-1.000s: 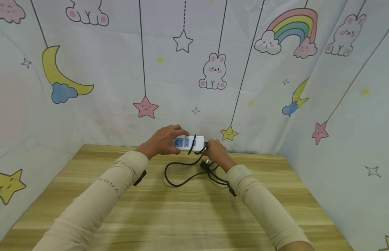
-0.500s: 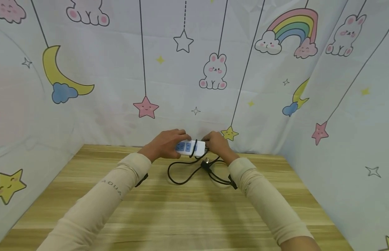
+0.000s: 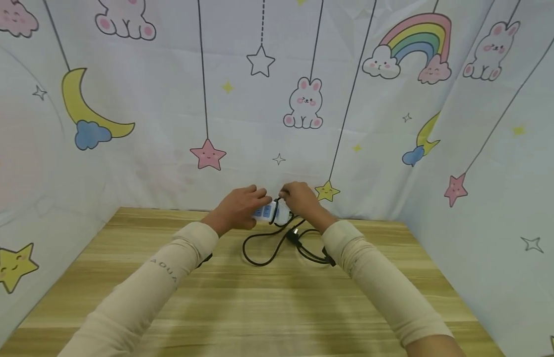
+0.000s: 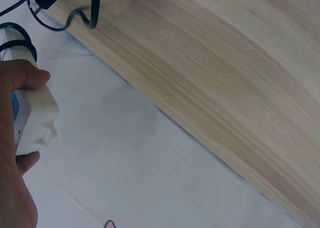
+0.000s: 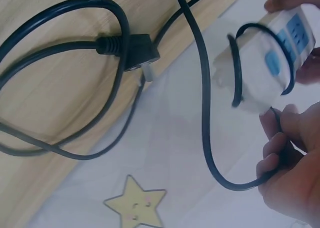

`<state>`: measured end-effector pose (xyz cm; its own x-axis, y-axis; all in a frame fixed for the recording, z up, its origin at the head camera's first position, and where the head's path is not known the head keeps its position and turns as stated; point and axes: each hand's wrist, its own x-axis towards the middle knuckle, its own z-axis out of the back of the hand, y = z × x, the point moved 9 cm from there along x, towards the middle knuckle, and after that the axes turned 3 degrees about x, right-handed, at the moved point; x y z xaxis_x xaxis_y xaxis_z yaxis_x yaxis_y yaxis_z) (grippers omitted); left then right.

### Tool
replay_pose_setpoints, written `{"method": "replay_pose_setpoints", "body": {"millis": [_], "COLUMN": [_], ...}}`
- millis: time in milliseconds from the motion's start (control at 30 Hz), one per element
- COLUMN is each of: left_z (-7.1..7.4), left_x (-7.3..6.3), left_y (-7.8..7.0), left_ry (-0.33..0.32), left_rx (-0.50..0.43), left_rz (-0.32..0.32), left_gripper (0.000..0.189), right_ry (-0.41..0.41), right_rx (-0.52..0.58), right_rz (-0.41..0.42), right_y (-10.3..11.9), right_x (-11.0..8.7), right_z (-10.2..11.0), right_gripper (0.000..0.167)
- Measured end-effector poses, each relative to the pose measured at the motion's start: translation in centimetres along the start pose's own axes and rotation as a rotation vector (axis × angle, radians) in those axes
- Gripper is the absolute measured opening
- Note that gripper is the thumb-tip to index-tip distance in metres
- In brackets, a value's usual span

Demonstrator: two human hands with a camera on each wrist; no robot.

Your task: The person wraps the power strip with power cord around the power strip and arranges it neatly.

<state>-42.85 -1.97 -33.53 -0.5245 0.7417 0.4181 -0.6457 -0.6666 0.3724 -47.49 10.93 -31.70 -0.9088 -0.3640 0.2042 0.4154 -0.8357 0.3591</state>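
A white power strip [image 3: 283, 214] with blue socket faces is held up by my left hand [image 3: 238, 208] at the table's far edge. Thumb and fingers grip its left end from both sides; the left wrist view shows this bare end of the power strip [image 4: 44, 107]. Black cord [image 5: 205, 82] loops round the strip's other end. My right hand [image 3: 301, 200] pinches the cord just beside that end, with curled fingers [image 5: 270, 162] in the right wrist view. The cord's three-pin plug [image 5: 137, 51] hangs or lies near the table's far edge, among loose loops.
The wood-grain table [image 3: 259, 307] runs back to a white cloth backdrop [image 3: 169, 99] printed with stars, rabbits and a rainbow. More cloth rises along the left and right sides. Loose cord loops [image 3: 259, 264] spread over the table's far part.
My right hand has moved from the strip's right end up and left over it, drawing cord along. The strip has shifted slightly right and lower in view.
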Motion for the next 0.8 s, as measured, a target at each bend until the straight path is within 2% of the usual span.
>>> {"method": "replay_pose_setpoints", "body": {"millis": [167, 433, 500, 633, 800], "left_z": [-0.2, -0.3, -0.3, -0.2, 0.0], "left_x": [-0.3, -0.6, -0.7, -0.7, -0.6], "left_y": [0.5, 1.3, 1.4, 1.5, 1.7], "left_ry": [-0.029, -0.070, -0.080, -0.097, -0.085], "left_rx": [0.004, -0.046, -0.066, -0.096, -0.095], "left_rz": [0.092, 0.202, 0.219, 0.242, 0.268], "left_gripper": [0.056, 0.058, 0.060, 0.060, 0.060], "right_ry": [-0.017, -0.034, -0.052, -0.110, -0.115], "right_rx": [-0.055, -0.006, 0.033, 0.188, 0.391], "right_rz": [0.079, 0.079, 0.062, 0.020, 0.025], "right_y": [2.3, 3.6, 3.8, 3.6, 3.3], "right_x": [-0.6, -2.2, -2.8, -4.0, -5.2], "right_z": [0.1, -0.4, -0.4, -0.4, -1.3], "right_gripper": [0.035, 0.039, 0.040, 0.042, 0.046]}}
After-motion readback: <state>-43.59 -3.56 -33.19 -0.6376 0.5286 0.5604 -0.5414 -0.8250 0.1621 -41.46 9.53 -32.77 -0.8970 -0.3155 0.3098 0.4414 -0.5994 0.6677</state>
